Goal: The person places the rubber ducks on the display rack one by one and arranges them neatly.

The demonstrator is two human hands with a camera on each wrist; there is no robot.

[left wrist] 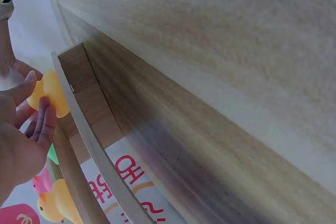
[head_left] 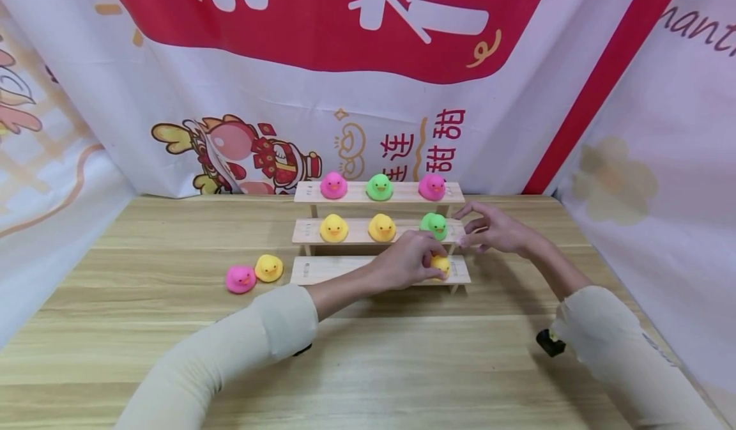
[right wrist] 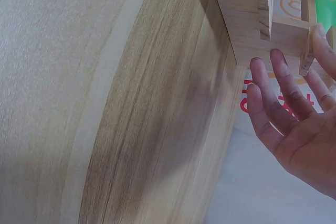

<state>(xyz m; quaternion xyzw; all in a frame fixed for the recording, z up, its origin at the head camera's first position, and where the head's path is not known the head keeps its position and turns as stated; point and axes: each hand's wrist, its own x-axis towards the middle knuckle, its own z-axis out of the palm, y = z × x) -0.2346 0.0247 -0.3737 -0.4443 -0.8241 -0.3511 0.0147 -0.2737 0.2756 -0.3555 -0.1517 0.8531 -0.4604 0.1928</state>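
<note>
My left hand (head_left: 407, 261) pinches a yellow toy duck (head_left: 440, 266) between thumb and fingers at the right end of the bottom tier of a wooden three-tier stand (head_left: 333, 268). In the left wrist view that duck (left wrist: 54, 94) sits right at the board's edge. My right hand (head_left: 499, 229) is at the stand's right side, fingers spread and holding nothing, fingertips by the middle tier's end. Close to it on that tier is a green duck (head_left: 434, 225), with two yellow ducks (head_left: 382, 227) to its left. The top tier carries a green duck (head_left: 379, 188) between two pink ones (head_left: 432, 187).
On the wooden table (head_left: 402, 366), left of the stand, a pink duck (head_left: 241, 279) and a yellow duck (head_left: 269, 268) lie side by side. A printed cloth (head_left: 259, 85) hangs behind the stand, and another white cloth (head_left: 678, 161) borders the right side.
</note>
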